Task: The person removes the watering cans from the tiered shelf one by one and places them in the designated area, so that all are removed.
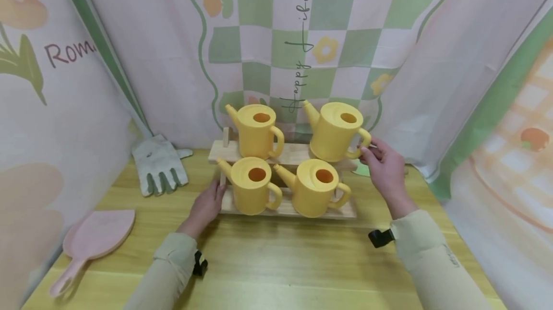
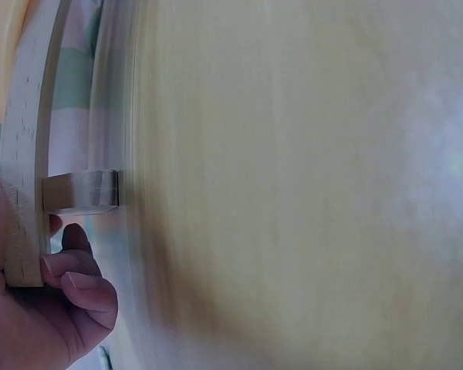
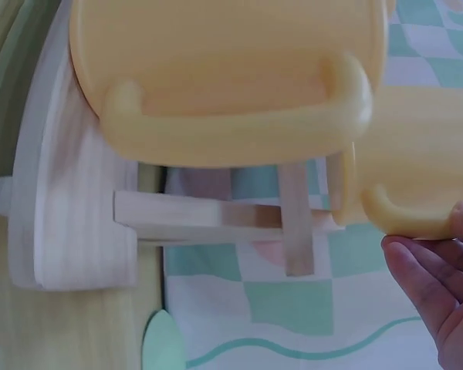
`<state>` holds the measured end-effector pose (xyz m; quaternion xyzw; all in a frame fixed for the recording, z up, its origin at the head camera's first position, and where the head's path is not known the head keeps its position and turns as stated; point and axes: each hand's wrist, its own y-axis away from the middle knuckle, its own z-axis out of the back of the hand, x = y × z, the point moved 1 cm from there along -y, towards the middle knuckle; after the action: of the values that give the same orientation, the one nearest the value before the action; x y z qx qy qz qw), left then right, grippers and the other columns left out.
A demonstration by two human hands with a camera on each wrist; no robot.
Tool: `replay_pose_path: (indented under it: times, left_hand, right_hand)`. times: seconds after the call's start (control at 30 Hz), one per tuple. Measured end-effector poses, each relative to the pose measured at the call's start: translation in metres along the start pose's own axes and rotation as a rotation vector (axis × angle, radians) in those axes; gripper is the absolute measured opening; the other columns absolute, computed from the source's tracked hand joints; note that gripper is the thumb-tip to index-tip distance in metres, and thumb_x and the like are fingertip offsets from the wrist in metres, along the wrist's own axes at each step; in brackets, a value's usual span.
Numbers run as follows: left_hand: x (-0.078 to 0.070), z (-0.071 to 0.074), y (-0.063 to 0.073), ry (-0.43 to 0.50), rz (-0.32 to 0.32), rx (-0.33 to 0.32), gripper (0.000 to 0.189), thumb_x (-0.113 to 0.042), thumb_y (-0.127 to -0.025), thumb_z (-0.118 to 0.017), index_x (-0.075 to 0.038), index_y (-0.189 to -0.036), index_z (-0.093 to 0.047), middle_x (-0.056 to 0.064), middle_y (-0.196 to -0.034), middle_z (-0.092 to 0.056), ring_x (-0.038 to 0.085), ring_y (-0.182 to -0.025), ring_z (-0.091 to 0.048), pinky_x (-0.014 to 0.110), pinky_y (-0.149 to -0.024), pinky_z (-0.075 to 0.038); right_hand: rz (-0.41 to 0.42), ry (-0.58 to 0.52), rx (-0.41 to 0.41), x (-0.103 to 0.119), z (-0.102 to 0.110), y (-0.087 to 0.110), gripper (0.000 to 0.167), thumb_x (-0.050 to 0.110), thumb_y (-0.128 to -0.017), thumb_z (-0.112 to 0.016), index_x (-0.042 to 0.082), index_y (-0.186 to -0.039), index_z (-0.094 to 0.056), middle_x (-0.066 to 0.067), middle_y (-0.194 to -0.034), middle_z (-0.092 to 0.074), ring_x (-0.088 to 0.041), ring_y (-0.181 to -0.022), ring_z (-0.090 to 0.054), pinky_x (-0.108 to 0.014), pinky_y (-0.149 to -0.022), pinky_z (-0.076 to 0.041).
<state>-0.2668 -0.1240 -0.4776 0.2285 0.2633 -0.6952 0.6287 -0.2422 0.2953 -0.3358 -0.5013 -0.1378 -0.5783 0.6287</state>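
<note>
A two-tier wooden stand (image 1: 295,150) stands on the table near its back edge. My left hand (image 1: 208,204) grips the left end of the lower shelf; in the left wrist view the fingers curl under the board (image 2: 25,154). With thumb and fingers, my right hand (image 1: 386,171) pinches the handle of the upper right yellow watering can (image 1: 330,137), whose base is at the right of the upper shelf. Another yellow watering can (image 1: 256,139) sits at the upper left. Two more, a left can (image 1: 250,197) and a right can (image 1: 312,199), sit below. All spouts point left.
A grey-white work glove (image 1: 157,161) lies at the back left of the table. Nearer on that side is a pink dustpan (image 1: 101,233). Part of a flat green object (image 1: 362,168) shows behind the stand's right end. A patterned curtain (image 1: 294,46) hangs close behind.
</note>
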Motion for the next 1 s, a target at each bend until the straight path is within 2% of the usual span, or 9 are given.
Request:
replay_pose_path:
  times: [0.33,0.53,0.73,0.87,1.0]
  left_hand:
    - [0.003,0.000,-0.001,-0.006,-0.013,-0.006,0.038,-0.035,-0.107,-0.032,-0.004,-0.124,-0.048,0.026,-0.113,-0.062,0.044,-0.105,-0.060,0.058,-0.087,-0.047]
    - [0.003,0.000,0.000,-0.001,-0.026,-0.016,0.036,-0.034,-0.107,-0.034,-0.004,-0.121,-0.049,0.024,-0.107,-0.063,0.042,-0.101,-0.061,0.056,-0.084,-0.048]
    - [0.002,-0.001,0.000,-0.009,-0.050,-0.027,0.033,-0.032,-0.107,-0.034,-0.004,-0.117,-0.049,0.023,-0.101,-0.064,0.041,-0.096,-0.062,0.056,-0.080,-0.049]
    - [0.002,-0.001,0.000,0.000,-0.046,-0.028,0.032,-0.032,-0.107,-0.035,-0.005,-0.116,-0.050,0.022,-0.100,-0.064,0.041,-0.095,-0.062,0.056,-0.079,-0.049]
    - [0.001,0.000,0.000,0.001,-0.043,-0.025,0.031,-0.032,-0.107,-0.035,-0.006,-0.114,-0.050,0.021,-0.098,-0.063,0.039,-0.093,-0.062,0.055,-0.077,-0.049]
  right_hand:
    - [-0.007,-0.004,-0.003,-0.002,0.019,0.006,0.037,0.018,-0.101,-0.055,-0.004,-0.131,-0.056,-0.028,-0.114,-0.065,0.009,-0.076,-0.062,-0.012,-0.067,-0.052]
    - [-0.017,-0.027,-0.043,-0.006,0.030,0.012,0.036,0.013,-0.099,-0.058,-0.004,-0.131,-0.056,-0.029,-0.112,-0.064,0.006,-0.075,-0.065,-0.016,-0.068,-0.054]
    - [-0.023,-0.036,-0.078,-0.012,0.044,0.020,0.035,0.008,-0.098,-0.059,-0.008,-0.129,-0.055,-0.016,-0.109,-0.069,0.007,-0.078,-0.065,-0.016,-0.070,-0.054]
    - [-0.047,-0.008,-0.103,-0.017,0.055,0.025,0.036,0.010,-0.097,-0.060,-0.007,-0.129,-0.055,-0.015,-0.109,-0.070,0.008,-0.077,-0.065,-0.015,-0.070,-0.053]
    - [-0.064,-0.022,-0.095,-0.024,0.065,0.028,0.038,0.011,-0.098,-0.059,-0.008,-0.130,-0.054,-0.001,-0.106,-0.072,0.007,-0.078,-0.066,-0.015,-0.071,-0.053]
